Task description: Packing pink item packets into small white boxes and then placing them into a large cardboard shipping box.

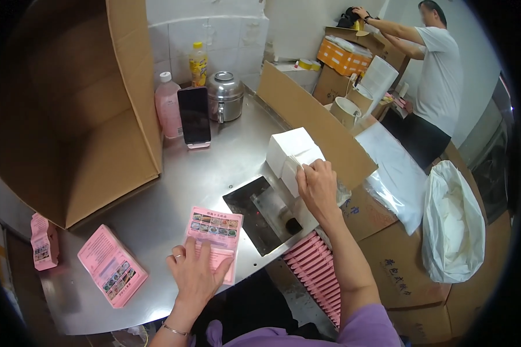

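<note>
My left hand point(197, 276) lies flat, fingers spread, on a pink printed paper packet point(214, 234) near the front edge of the steel table point(185, 173). My right hand point(317, 186) reaches to a stack of white napkins point(291, 151) at the table's right side, with its fingers pinched on the stack's near edge. A dark metal sealing device point(263, 211) lies between the two hands. Another pink packet point(112, 265) rests on the table to the left.
A large open cardboard box point(87, 115) stands at left. A phone point(194, 115), pink bottle point(168, 105), yellow-capped bottle point(198, 63) and steel pot point(224, 95) line the back. Pink packets point(318, 269) fill a box below right. A person point(437, 75) works at far right beside cartons and a white bag point(451, 222).
</note>
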A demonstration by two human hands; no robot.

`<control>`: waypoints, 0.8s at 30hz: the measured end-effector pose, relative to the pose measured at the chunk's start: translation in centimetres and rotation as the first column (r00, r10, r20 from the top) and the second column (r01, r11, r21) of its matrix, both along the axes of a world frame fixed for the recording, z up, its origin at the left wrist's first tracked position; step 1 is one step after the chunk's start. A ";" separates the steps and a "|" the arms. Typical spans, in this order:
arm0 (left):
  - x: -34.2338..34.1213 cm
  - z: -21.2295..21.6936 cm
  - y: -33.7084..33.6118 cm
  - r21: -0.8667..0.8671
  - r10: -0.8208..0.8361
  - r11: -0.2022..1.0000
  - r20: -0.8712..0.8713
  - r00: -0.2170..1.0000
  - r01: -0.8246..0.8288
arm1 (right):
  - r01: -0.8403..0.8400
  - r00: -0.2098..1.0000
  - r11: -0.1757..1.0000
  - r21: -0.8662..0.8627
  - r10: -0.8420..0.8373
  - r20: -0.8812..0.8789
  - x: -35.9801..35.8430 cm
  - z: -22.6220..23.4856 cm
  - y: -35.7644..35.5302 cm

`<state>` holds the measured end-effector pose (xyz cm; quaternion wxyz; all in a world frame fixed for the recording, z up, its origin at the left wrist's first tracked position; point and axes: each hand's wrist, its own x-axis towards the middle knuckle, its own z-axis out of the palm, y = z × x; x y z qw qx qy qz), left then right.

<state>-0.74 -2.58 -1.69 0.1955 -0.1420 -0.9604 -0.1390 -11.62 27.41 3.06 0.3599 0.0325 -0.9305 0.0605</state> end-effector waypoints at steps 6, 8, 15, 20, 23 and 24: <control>-0.5 -0.2 0.6 0.082 -0.062 0.995 0.022 0.998 0.060 | 0.010 0.999 1.000 -0.013 -0.010 -0.039 0.4 0.4 0.7; -0.2 -0.6 0.2 0.073 -0.063 0.995 0.001 0.998 0.063 | 0.024 0.999 1.000 -0.002 -0.024 -0.045 0.4 -0.3 0.2; 0.1 -1.7 -0.4 0.089 -0.257 0.963 0.025 0.966 0.254 | -0.178 0.973 0.982 -0.060 0.167 -0.159 2.9 -1.1 -2.8; 0.8 1.3 -2.1 0.251 -0.231 0.949 0.145 0.962 0.189 | -0.819 0.534 0.557 -0.140 0.828 0.173 12.1 -2.5 -13.0; 0.9 2.0 -1.6 0.154 -0.226 0.969 0.218 0.949 0.195 | -0.663 0.749 0.743 0.096 0.658 0.080 9.8 -6.3 -13.7; 1.0 1.3 -0.5 0.192 -0.246 0.959 0.193 0.950 0.209 | -0.579 0.787 0.795 0.179 0.489 0.375 8.0 -7.7 -13.8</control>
